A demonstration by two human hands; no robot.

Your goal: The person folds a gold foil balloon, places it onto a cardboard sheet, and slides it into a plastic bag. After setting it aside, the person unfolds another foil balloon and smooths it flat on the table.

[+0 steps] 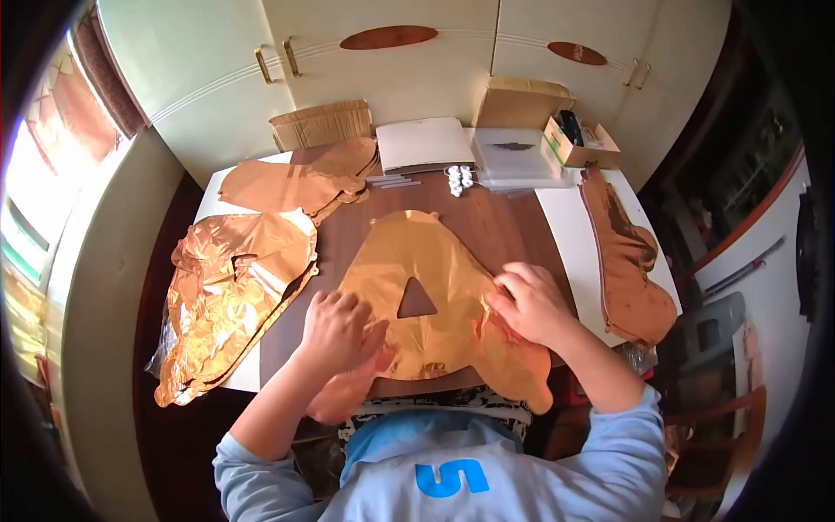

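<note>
A flat, uninflated gold foil letter A balloon lies in front of me, its triangular hole in the middle and its two legs toward my body. My left hand is closed at the balloon's left edge, fingers curled over the foil of the left leg. At the right edge, my right hand pinches the foil between thumb and fingers. Both lower legs of the balloon hang over the table's near edge, close to my shirt.
Shiny foil balloons are piled at the left, with another flat stack behind. More folded foil lies at the right. At the back are a white box, white rolls, grey strips, a clear plastic case and a small carton.
</note>
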